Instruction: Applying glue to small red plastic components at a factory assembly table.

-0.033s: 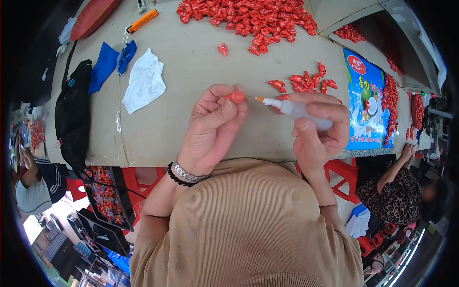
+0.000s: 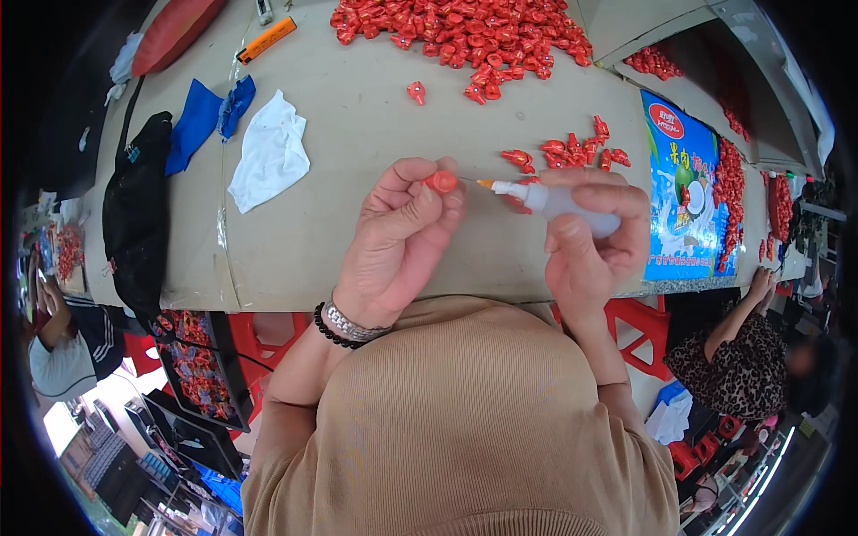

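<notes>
My left hand [image 2: 400,239] pinches a small red plastic piece [image 2: 441,181] between thumb and fingertips over the grey table [image 2: 357,134]. In my right hand [image 2: 590,241] is a small white squeeze bottle [image 2: 559,200] with an orange tip and a thin needle nozzle, pointing left at the red piece. The needle tip is just right of the piece, almost touching it. A small cluster of red pieces [image 2: 572,152] lies just beyond my right hand, and one lone red piece [image 2: 416,91] sits farther back.
A big heap of red pieces [image 2: 465,36] lies at the table's far side. A white cloth [image 2: 268,152], blue cloths [image 2: 210,116], a black bag [image 2: 134,214] and an orange tool [image 2: 266,39] are at left. A blue printed sheet [image 2: 684,179] lies right. Other people sit at both sides.
</notes>
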A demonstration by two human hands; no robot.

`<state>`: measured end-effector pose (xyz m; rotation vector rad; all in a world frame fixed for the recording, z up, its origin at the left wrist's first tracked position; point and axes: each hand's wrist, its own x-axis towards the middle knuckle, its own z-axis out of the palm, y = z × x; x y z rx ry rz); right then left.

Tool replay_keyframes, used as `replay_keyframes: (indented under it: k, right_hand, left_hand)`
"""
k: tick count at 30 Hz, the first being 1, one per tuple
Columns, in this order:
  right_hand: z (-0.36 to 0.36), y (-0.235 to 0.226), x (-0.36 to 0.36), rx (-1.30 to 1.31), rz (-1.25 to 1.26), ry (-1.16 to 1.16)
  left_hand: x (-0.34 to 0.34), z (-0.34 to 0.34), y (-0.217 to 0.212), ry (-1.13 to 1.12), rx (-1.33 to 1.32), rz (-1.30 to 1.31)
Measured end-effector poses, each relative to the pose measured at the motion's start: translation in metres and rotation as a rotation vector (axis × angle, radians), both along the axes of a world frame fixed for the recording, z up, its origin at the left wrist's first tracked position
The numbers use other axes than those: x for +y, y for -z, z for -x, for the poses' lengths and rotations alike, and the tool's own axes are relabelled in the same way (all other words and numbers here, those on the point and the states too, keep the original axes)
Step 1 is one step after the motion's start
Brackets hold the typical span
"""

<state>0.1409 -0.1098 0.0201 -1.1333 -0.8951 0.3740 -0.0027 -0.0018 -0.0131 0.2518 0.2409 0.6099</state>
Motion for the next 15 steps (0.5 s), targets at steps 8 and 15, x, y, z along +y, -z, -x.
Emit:
replay_keyframes:
  k: [8, 15]
  right_hand:
    - [-0.0033, 0.0103, 0.002, 0.451, 0.002, -0.107]
    - [-0.0018, 0.0094, 0.0009, 0.425, 0.015, -0.133]
  left_hand:
    - [0.0018, -0.001, 0.0068, 0.085, -0.148, 0.121]
    - [-0.0011, 0.0006, 0.0024, 0.061, -0.087, 0.086]
